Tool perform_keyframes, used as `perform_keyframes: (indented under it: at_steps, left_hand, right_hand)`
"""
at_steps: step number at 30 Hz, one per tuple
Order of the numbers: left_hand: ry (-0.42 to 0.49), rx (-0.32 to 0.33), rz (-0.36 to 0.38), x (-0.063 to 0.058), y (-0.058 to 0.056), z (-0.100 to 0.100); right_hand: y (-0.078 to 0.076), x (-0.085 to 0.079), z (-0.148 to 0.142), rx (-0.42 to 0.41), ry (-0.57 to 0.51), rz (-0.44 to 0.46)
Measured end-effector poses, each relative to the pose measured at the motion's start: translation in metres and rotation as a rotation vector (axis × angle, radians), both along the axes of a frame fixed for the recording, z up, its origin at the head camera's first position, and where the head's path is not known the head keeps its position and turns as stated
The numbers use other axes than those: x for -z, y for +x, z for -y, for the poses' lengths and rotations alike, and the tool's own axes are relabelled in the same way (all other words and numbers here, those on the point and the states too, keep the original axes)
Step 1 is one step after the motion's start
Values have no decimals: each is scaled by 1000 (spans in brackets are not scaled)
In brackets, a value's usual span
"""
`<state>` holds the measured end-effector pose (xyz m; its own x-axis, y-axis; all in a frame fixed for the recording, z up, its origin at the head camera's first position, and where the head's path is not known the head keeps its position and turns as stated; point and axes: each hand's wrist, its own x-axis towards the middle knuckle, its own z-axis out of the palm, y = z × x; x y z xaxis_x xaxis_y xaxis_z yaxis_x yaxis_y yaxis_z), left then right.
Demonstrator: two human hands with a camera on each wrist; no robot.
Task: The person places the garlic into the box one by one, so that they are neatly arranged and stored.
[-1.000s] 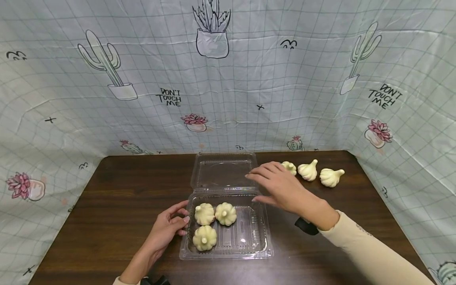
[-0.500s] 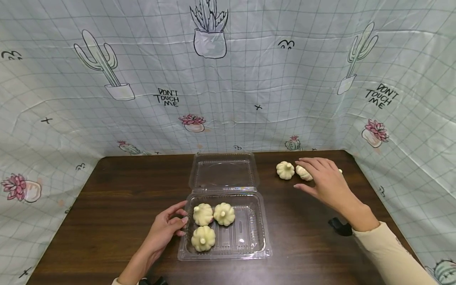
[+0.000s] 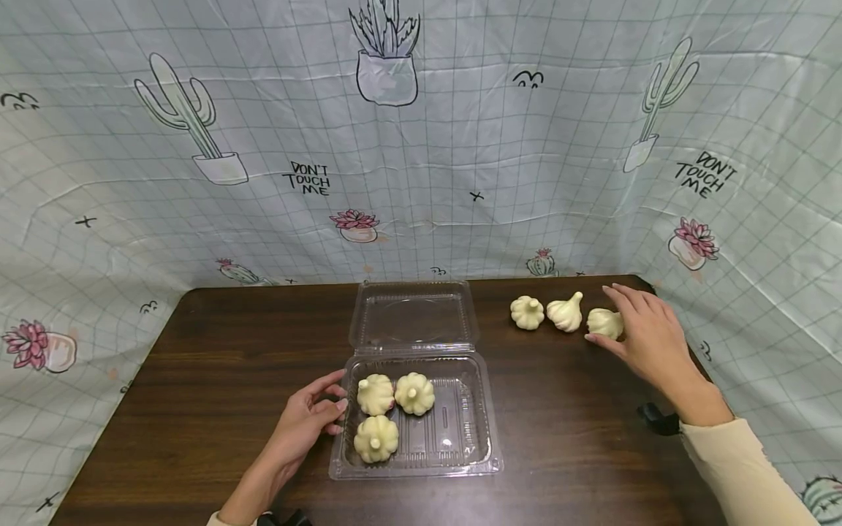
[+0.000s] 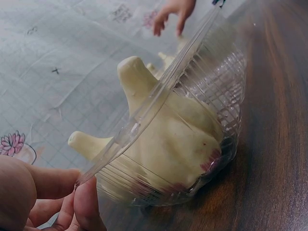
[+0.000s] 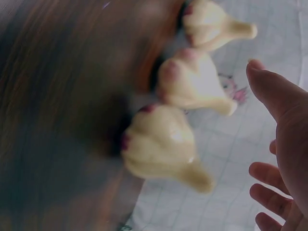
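My left hand pinches the left rim of a clear plastic clamshell container, between thumb and finger in the left wrist view. Three pale garlic bulbs sit inside: one at the back left, one beside it, one at the front left. At the back right, my right hand spreads thumb and fingers over the rightmost loose garlic bulb, hiding its stem in the head view. A gap shows between this bulb and the hand in the right wrist view.
Two more loose garlic bulbs, a left one and a middle one, lie along the back of the dark wooden table. The container's lid lies folded back behind it. A printed curtain surrounds the table.
My right hand has moved right, from beside the container's lid, past the left and middle loose bulbs, to the rightmost one. The left hand stays at the container's rim.
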<state>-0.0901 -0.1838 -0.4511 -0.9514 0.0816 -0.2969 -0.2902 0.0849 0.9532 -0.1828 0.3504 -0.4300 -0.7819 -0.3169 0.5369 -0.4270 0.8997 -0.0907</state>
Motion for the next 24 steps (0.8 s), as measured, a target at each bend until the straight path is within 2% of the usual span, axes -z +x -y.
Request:
perform_keyframes:
  at_steps: [9,14,21,24]
  left_hand:
    - [-8,6,-7,1,1,0]
    - [-9,6,-6,2,1,0]
    - [-8,9,-14,2,1,1]
    - [-3,7,-13,2,1,1]
  right_hand:
    - [-5,11,-20,118,17,100]
    - [-8,17,-28,154,25,94]
    - [-9,22,-31,229,-1,182]
    - [-9,25,-31,236,-3,190]
